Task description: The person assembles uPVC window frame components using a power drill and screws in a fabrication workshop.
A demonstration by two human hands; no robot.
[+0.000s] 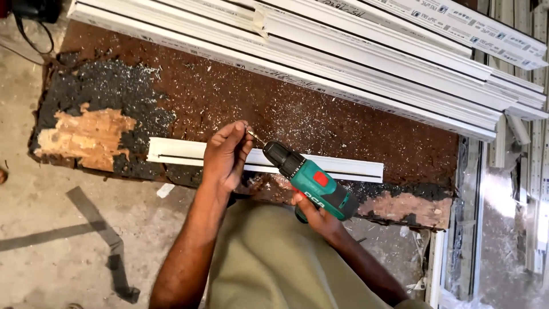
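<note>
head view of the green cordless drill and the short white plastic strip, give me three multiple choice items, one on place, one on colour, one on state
1. Where does the short white plastic profile strip lie?
A. on the concrete floor
B. on the worn brown workbench top
C. on the stack of long profiles

2. What colour is the patch on the side of the green cordless drill?
A. red
B. yellow
C. white

3. What is the left hand doing?
A. resting flat on the floor
B. gripping the drill's handle
C. pinching at the drill's bit tip

Answers:
1 B, the strip rests across the worn brown workbench top, among pale shavings.
2 A, a red patch shows on the drill's body.
3 C, its fingertips meet at the bit tip, while the right hand grips the handle.
</note>
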